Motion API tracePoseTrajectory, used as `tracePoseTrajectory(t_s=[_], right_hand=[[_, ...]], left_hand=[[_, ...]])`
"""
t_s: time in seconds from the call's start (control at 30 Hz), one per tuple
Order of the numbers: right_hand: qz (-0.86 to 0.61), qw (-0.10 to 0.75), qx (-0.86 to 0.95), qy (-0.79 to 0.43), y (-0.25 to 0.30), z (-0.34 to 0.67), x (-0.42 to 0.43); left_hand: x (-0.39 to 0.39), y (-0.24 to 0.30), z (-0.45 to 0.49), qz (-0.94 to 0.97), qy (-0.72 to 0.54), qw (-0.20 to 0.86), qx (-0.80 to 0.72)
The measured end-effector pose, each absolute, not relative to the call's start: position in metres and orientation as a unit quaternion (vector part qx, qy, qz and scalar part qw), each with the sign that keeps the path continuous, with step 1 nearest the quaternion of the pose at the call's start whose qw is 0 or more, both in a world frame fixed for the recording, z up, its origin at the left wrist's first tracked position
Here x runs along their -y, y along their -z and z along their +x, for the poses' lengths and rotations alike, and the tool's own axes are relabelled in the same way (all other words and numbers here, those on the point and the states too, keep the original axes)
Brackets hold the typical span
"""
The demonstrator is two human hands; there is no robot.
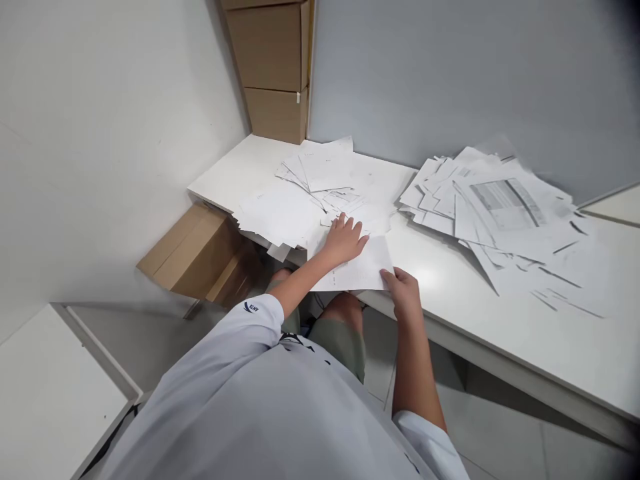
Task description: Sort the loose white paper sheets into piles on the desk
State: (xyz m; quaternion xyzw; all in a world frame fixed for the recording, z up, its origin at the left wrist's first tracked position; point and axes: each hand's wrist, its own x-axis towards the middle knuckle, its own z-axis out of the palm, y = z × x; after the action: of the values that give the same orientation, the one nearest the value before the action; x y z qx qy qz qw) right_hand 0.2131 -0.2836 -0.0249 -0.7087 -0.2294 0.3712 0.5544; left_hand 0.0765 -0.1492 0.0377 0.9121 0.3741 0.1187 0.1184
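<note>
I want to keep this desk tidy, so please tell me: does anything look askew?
Yes. The right pile looks messy, fanned out at many angles. The left papers are uneven too, and some stick out past the front edge of the desk.

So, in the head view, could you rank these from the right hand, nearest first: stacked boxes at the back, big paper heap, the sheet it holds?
1. Sheet: held in the right hand.
2. Big paper heap: on the table, rightward.
3. Stacked boxes: at the back, leftward.
</note>
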Motion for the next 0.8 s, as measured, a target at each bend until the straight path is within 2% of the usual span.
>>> tracePoseTrajectory(t_s=[0.1,0.27,0.53,0.6,0.7,0.8], right_hand=[[-0.713,0.531,0.268,-0.371,0.022,0.213,0.278],[-0.694,0.556,0.302,-0.343,0.030,0.205,0.281],[-0.707,0.574,0.288,-0.295,0.015,0.213,0.290],[-0.721,0.612,0.228,-0.234,0.004,0.235,0.306],[-0.691,0.705,0.106,-0.122,-0.011,0.292,0.315],[-0.653,0.753,0.067,-0.047,-0.018,0.364,0.288]], left_hand=[[0.136,-0.019,0.081,0.931,-0.078,0.113,-0.339],[0.135,-0.004,0.073,0.934,-0.146,0.124,-0.301],[0.113,-0.019,0.074,0.906,-0.149,0.250,-0.306],[0.116,-0.031,0.071,0.880,-0.212,0.295,-0.307],[0.138,-0.043,0.047,0.777,-0.377,0.337,-0.375],[0.174,-0.024,-0.008,0.713,-0.487,0.265,-0.430]])
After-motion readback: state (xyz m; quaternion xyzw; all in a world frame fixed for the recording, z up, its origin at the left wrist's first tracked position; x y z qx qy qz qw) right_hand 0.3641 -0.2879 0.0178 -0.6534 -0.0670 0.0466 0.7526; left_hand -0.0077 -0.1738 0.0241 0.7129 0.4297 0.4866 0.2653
